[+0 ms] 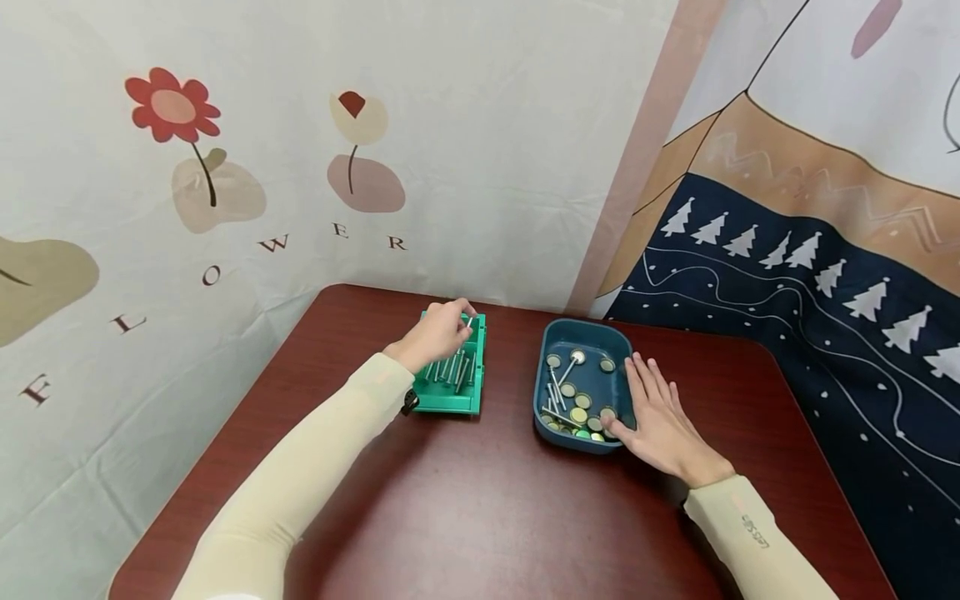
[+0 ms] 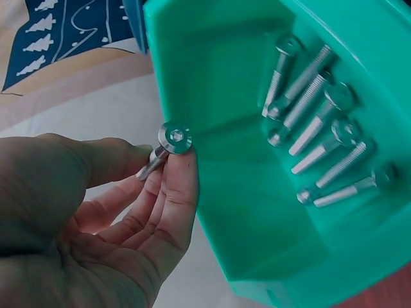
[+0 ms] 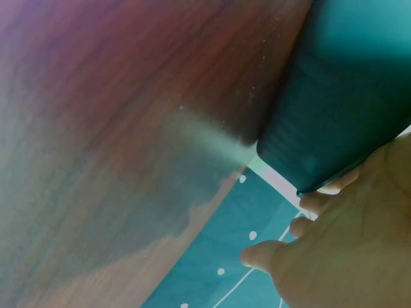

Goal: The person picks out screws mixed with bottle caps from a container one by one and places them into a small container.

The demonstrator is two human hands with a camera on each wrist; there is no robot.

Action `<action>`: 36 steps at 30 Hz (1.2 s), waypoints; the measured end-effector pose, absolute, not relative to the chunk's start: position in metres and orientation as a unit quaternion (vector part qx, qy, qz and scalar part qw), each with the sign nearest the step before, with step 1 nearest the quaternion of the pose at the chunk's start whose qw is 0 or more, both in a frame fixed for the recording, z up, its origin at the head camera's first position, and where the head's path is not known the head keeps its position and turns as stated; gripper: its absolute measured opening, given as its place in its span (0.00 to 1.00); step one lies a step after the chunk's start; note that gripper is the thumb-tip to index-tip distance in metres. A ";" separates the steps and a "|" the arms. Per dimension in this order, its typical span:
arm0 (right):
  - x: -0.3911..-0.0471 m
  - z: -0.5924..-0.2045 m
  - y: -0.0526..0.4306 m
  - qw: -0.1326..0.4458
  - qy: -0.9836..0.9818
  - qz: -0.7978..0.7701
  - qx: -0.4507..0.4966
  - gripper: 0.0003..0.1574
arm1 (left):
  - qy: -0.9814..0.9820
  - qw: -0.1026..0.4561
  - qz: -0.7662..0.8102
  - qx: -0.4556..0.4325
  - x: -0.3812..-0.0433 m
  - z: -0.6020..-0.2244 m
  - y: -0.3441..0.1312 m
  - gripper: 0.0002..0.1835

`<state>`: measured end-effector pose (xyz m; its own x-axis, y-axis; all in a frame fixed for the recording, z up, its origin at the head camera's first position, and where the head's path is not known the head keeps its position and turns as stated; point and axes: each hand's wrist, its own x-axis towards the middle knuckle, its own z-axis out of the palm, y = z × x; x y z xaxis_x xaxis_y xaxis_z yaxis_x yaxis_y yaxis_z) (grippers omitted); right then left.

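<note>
My left hand (image 1: 435, 335) pinches a silver socket-head bolt (image 2: 168, 144) between thumb and fingers, beside the rim of a green bin (image 2: 212, 90). In the left wrist view several similar bolts (image 2: 327, 144) lie in that bin, grouped on one side. On the right, my right hand (image 1: 663, 421) rests against the right side of a dark blue bin (image 1: 587, 329), its fingers extended and its thumb over the rim. Inside the blue bin are several round metal caps (image 1: 582, 401) and a few loose bolts (image 1: 557, 386). The right wrist view shows that bin's outer wall (image 3: 347, 109) close to the fingers.
Both bins stand on a reddish-brown wooden table (image 1: 480, 517), the green one left of the blue one. Behind the table hangs a pale cloth (image 1: 480, 125) with flower prints. A navy cloth with white trees (image 1: 750, 292) hangs at the right.
</note>
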<state>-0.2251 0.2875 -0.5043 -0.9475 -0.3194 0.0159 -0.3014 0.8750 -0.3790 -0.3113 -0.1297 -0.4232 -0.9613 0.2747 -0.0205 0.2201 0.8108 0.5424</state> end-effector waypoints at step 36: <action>-0.225 -0.502 0.289 0.029 0.969 -0.187 -0.160 0.71 | 0.968 0.072 0.195 0.142 -0.313 -0.438 -0.136 0.19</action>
